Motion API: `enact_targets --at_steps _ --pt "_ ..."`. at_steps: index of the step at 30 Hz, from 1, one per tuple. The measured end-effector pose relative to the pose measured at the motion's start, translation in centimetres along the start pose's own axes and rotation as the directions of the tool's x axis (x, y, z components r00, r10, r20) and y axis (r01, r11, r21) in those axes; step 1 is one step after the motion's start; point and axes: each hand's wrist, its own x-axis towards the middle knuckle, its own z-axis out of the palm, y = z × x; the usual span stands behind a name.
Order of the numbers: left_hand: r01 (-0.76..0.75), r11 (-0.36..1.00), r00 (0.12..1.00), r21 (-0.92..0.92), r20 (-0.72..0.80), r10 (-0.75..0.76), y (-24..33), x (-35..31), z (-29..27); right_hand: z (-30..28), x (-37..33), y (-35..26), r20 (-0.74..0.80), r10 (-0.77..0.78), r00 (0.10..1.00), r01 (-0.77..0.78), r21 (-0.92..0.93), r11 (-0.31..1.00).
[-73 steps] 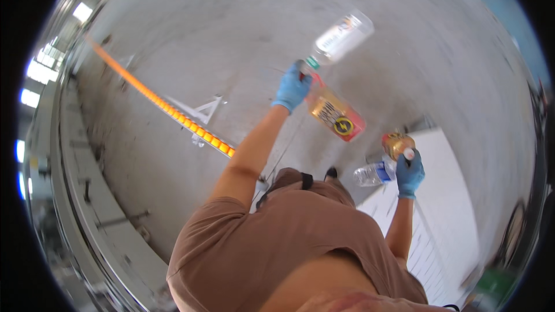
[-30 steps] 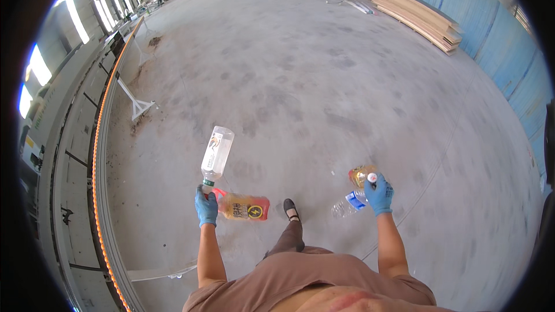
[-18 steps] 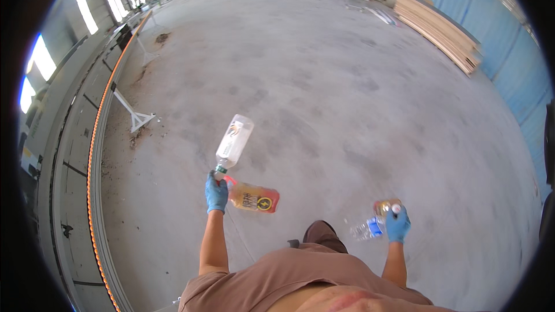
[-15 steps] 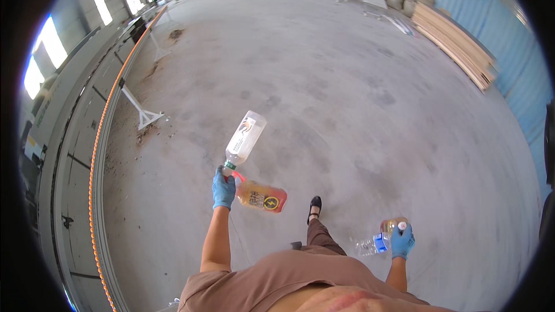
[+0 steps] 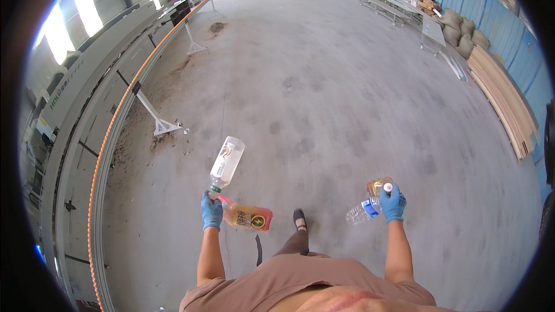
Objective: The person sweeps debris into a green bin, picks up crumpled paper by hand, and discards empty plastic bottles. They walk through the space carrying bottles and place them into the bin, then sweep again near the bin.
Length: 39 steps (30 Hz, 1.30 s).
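Both my hands wear blue gloves. My left hand (image 5: 211, 210) is closed round the necks of two plastic bottles. One is a clear bottle (image 5: 228, 160) with a white label and green cap, pointing away from me. The other is a yellow and red bottle (image 5: 250, 217), lying level toward the right. In my right hand (image 5: 393, 203) are a clear bottle (image 5: 362, 212) with a blue label and a yellowish-brown bottle (image 5: 377, 186). A white cap (image 5: 388, 187) shows at those fingers, partly hiding the grip.
A long machine with an orange corded edge (image 5: 104, 138) and white angled supports (image 5: 165, 126) runs along the left. Stacked boards (image 5: 500, 101), sacks (image 5: 459, 30) and a metal roller table (image 5: 387, 4) line the blue wall at right. Dirt (image 5: 217, 27) lies on the grey floor.
My right hand has come up and forward with its bottles. My left hand has shifted slightly left and nearer my body. The view has swung, and the surroundings show my walking forward.
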Motion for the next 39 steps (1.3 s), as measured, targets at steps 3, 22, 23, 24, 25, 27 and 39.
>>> enact_targets --at_steps 3,22,23,24,25,27,39 --pt "-0.055 0.996 0.997 0.067 -0.058 0.059 1.5 6.6 4.3 4.0 8.5 -3.3 -0.099 0.014 0.995 -0.002 0.112 0.994" --pt "-0.020 0.981 1.000 0.191 0.002 0.020 20.0 46.9 27.1 22.5 32.0 -2.0 0.103 0.302 0.948 -0.284 -0.163 0.945" --pt "-0.021 0.978 1.000 0.208 0.007 0.020 20.8 48.6 27.6 24.7 36.0 -3.0 0.054 0.307 0.950 -0.304 -0.062 0.951" --pt "-0.086 0.978 0.996 0.189 -0.007 0.089 21.6 50.1 28.1 26.7 40.0 -4.4 0.020 0.243 0.970 -0.242 -0.052 0.969" --pt "-0.060 0.974 0.997 0.218 -0.025 0.067 22.2 51.7 28.5 28.7 43.5 -6.0 -0.020 0.167 0.986 -0.167 -0.037 0.985" --pt "-0.049 0.973 0.998 0.225 -0.039 0.059 23.3 55.2 30.0 32.5 52.1 -9.2 0.051 0.188 0.981 -0.184 -0.089 0.979" --pt "-0.056 0.982 0.998 0.183 0.041 0.049 32.3 85.1 44.4 45.3 81.0 -23.3 -0.081 0.274 0.958 -0.265 0.105 0.958"
